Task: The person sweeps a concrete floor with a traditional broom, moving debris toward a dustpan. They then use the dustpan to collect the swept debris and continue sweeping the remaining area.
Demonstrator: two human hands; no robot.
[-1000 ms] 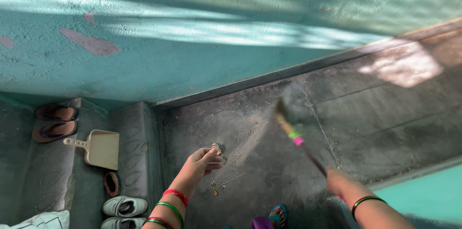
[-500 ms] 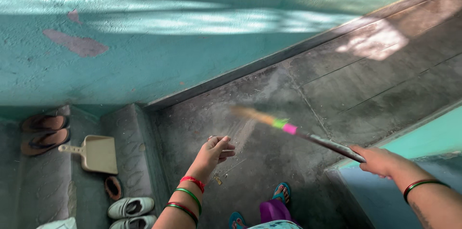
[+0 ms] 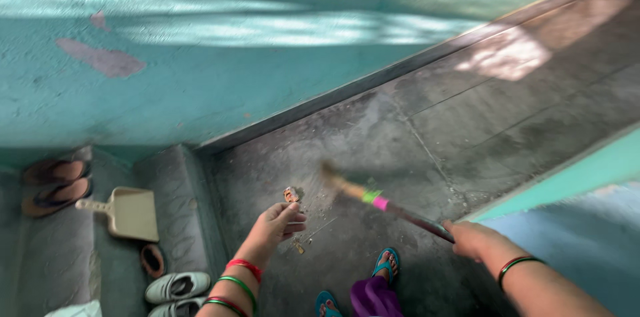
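My right hand [image 3: 470, 237] grips the dark handle of a broom [image 3: 373, 198] with pink and green bands. Its blurred straw head [image 3: 337, 180] touches the grey concrete floor [image 3: 467, 124]. My left hand [image 3: 277, 220] hangs over the floor with loosely curled fingers, and I see nothing in it. A small brown scrap [image 3: 291, 194] lies just beyond its fingertips. Bits of dirt [image 3: 300, 247] are scattered under that hand. Red and green bangles circle both wrists.
A teal wall [image 3: 200, 77] runs along the floor's far edge. On lower steps at left lie a beige dustpan [image 3: 123, 214], brown sandals [image 3: 53, 184] and white shoes [image 3: 175, 287]. My feet wear blue flip-flops [image 3: 387, 265]. A teal ledge [image 3: 587, 170] borders the right.
The broom head swept from the far floor back toward my left hand. My right hand moved lower and closer. My left hand stayed near the brown scrap.
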